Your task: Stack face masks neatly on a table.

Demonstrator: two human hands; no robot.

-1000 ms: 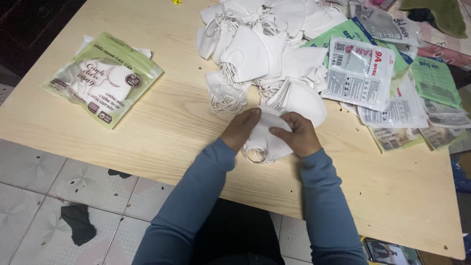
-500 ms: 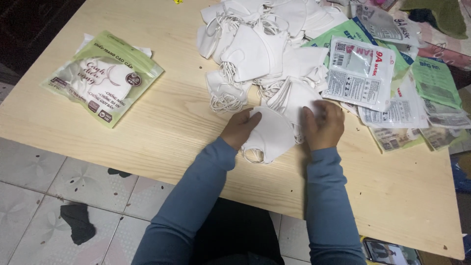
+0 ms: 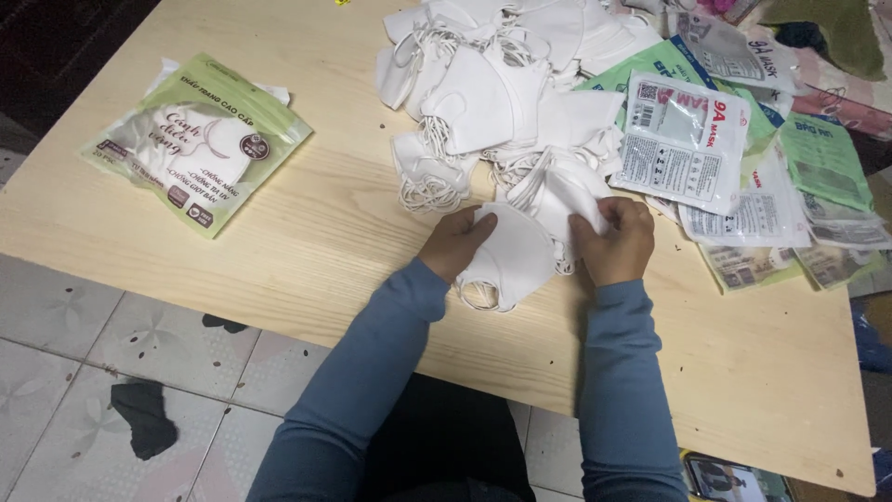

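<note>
— Starting nearest the body: what are the two hands doing?

— Both blue sleeves reach forward over the near edge of the worktop (image 3: 279, 279). The left hand (image 3: 453, 244) is curled, its fingers closed on the left edge of a folded white mask (image 3: 511, 256) that lies flat on the wood, likely pinning it so it stays put. The right hand (image 3: 615, 240) is closed too, thumb and fingers pinching a second white mask (image 3: 557, 191) just beside the first, lifting its edge out of the heap.

— Why lying flat like that?

— My guess is that flat on the worktop the mask keeps its fold, with its ear loops trailing out beneath it towards the person.

— And further out?

— Just beyond the hands sits the pile of loose white masks (image 3: 483, 84), loops tangled, within easy reach. To the right, touching the pile, empty printed pouches (image 3: 683, 139) overlap each other. Well apart on the far left lies a green filled packet (image 3: 200, 139), seemingly set aside.
</note>
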